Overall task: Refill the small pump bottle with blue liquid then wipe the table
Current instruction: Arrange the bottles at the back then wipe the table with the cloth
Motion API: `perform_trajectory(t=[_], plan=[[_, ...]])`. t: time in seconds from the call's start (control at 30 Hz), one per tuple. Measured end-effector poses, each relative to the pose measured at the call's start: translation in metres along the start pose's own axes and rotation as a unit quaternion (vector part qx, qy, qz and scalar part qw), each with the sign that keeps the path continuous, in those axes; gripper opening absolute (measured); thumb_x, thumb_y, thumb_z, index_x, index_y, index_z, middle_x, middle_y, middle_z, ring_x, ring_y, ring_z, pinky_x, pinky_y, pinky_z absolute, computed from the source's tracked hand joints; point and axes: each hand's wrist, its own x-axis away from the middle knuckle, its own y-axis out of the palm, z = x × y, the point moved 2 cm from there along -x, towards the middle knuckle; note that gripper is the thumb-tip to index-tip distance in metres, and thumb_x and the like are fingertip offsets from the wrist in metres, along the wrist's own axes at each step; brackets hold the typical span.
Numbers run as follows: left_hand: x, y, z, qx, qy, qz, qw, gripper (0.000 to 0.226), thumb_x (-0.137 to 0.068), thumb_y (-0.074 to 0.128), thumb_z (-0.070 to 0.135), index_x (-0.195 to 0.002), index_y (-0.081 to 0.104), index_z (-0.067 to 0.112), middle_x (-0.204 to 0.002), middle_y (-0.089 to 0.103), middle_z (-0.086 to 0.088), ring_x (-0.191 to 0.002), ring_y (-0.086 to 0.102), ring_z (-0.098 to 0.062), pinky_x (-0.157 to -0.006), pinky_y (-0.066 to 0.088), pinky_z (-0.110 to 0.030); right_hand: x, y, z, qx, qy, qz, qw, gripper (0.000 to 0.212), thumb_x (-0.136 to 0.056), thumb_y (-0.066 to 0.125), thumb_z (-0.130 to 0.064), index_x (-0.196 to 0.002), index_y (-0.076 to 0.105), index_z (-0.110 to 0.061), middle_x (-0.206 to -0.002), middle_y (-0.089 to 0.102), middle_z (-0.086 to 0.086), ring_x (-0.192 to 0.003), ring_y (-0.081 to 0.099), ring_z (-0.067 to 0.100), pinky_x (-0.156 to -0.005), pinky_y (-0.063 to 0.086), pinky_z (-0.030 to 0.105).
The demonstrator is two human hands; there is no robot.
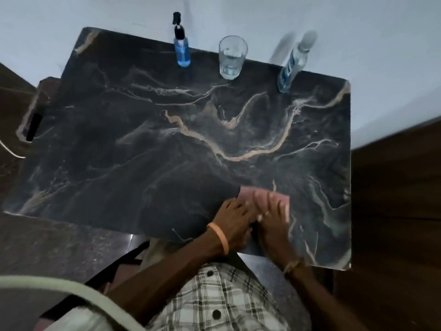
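A small pump bottle [182, 50] with a black pump and blue liquid inside stands at the far edge of the dark marble table [143, 144]. A larger clear bottle [292, 68] with a blue label stands at the far right. A pink cloth [262, 195] lies flat near the table's front edge. My right hand [274, 218] presses on the cloth with its fingers spread straight. My left hand [236, 216] lies beside it, fingers flat, touching the cloth's left edge.
A clear drinking glass [231, 57] stands between the two bottles at the back. A pale wall runs behind the table. Dark wood panels lie to the right, and a dark stone floor to the left.
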Motion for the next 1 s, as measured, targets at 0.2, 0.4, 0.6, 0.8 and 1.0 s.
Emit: perform_trajectory(t=[0.2,0.4,0.6,0.8,1.0], plan=[[0.056,0.003,-0.042,0.127,-0.082,0.120,0.981,0.028,-0.064,0.064,0.012,-0.092,0.064,0.012,-0.099,0.061,-0.009,-0.087,0.055,-0.028,-0.076,0.047,-0.037,-0.029,0.017,-0.033,0.053,-0.191,-0.040,0.979,0.059,-0.099,0.042,-0.043,-0.155,0.026,-0.034,-0.166,0.011,-0.002,-0.152,0.004,0.036,-0.120,0.006,0.059],[0.071,-0.007,-0.069,0.133,-0.154,0.179,0.963,0.031,-0.071,0.063,0.004,-0.102,0.067,0.005,-0.117,0.060,-0.016,-0.118,0.052,-0.037,-0.104,0.039,-0.050,-0.049,0.028,-0.076,0.019,-0.166,-0.043,0.985,0.048,-0.103,0.033,-0.030,-0.151,0.039,-0.029,-0.166,0.011,-0.003,-0.152,0.001,0.036,-0.119,0.000,0.057],[0.130,0.003,-0.088,0.120,-0.164,0.176,0.963,0.027,-0.077,0.059,0.013,-0.102,0.069,0.007,-0.114,0.065,-0.010,-0.123,0.051,-0.028,-0.108,0.038,-0.046,-0.050,0.043,-0.112,0.066,-0.323,-0.132,0.935,0.045,-0.100,0.040,-0.043,-0.142,0.050,-0.029,-0.166,0.010,-0.002,-0.150,0.007,0.042,-0.117,0.006,0.060],[0.187,-0.019,-0.178,0.098,-0.305,0.255,0.912,0.036,-0.078,0.048,0.017,-0.105,0.068,0.001,-0.119,0.060,-0.020,-0.126,0.045,-0.033,-0.111,0.031,-0.047,-0.133,0.053,-0.228,0.100,-0.435,-0.166,0.879,0.043,-0.103,0.034,-0.034,-0.143,0.051,-0.032,-0.166,0.008,-0.006,-0.152,-0.002,0.034,-0.120,0.001,0.059],[0.144,-0.059,-0.243,0.024,-0.391,0.212,0.895,0.046,-0.080,0.040,0.020,-0.111,0.067,-0.001,-0.122,0.062,-0.020,-0.127,0.044,-0.048,-0.103,0.034,-0.063,-0.231,0.036,-0.266,0.088,-0.403,-0.143,0.900,0.041,-0.101,0.040,-0.020,-0.139,0.056,-0.019,-0.157,0.035,0.001,-0.150,0.019,0.035,-0.121,0.010,0.055]])
